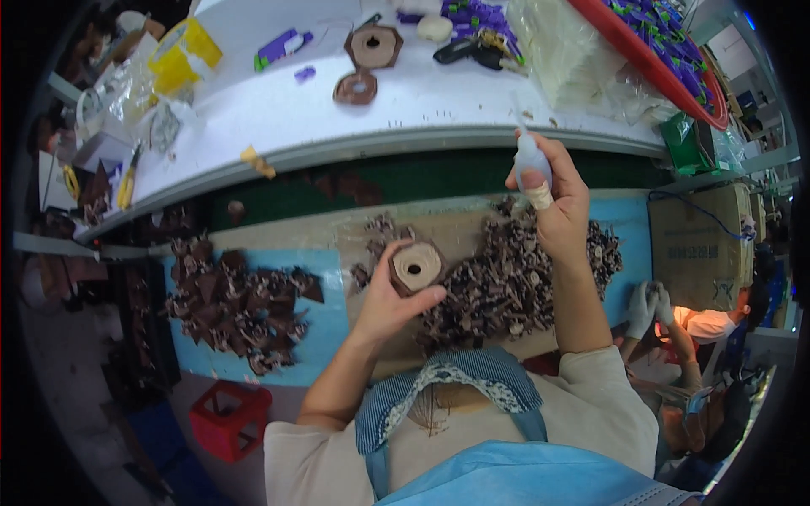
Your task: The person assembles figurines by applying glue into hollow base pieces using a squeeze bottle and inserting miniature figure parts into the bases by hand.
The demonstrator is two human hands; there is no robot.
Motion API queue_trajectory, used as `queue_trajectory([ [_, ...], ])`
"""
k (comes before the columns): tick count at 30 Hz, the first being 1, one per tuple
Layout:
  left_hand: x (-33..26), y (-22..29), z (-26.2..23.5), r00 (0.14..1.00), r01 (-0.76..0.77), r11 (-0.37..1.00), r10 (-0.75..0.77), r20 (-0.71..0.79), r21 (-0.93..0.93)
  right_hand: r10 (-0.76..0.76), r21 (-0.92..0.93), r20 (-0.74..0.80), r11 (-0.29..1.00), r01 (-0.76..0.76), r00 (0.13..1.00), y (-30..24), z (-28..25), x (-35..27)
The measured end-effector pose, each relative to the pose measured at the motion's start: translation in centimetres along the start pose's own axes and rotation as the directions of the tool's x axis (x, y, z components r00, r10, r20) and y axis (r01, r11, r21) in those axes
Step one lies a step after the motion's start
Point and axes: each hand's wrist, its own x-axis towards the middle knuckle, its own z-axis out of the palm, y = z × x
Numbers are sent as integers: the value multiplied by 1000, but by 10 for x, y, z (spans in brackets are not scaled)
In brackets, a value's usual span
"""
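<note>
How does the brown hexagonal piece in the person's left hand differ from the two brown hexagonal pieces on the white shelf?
The brown hexagonal piece in the left hand is held up over the brown pile of small parts, gripped by the left hand. The two brown hexagonal pieces on the white shelf lie flat and untouched. The upper shelf piece looks larger than its neighbour. All have a pale centre with a hole.

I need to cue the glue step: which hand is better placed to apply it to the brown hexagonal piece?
Probably the right hand: it already grips the small squeeze bottle, raised above the pile of brown parts. The left hand is occupied holding the brown hexagonal piece, face up, so it best steadies it.
</note>
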Motion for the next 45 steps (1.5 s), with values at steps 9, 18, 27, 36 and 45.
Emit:
queue_trajectory([
  [9, -17, 29, 30, 989, -144, 986, 140, 53, 80, -96, -302, 424, 922, 240, 900, -70, -20, -46],
  [18, -49, 36, 48, 978, -133, 990, 124, 171, 46, -264, -366, 589, 755, 544, 764, -102, -16, -72],
  [27, -63, 35, 49, 973, -109, 994, 103, 208, 15, -279, -377, 607, 723, 579, 744, -112, -15, -83],
  [36, -64, 36, 48, 973, -87, 996, 81, 215, 21, -266, -391, 615, 715, 580, 742, -115, -13, -85],
  [45, -60, 38, 43, 993, -34, 999, 32, 117, 15, -83, -362, 478, 889, 282, 874, -89, -18, -82],
])
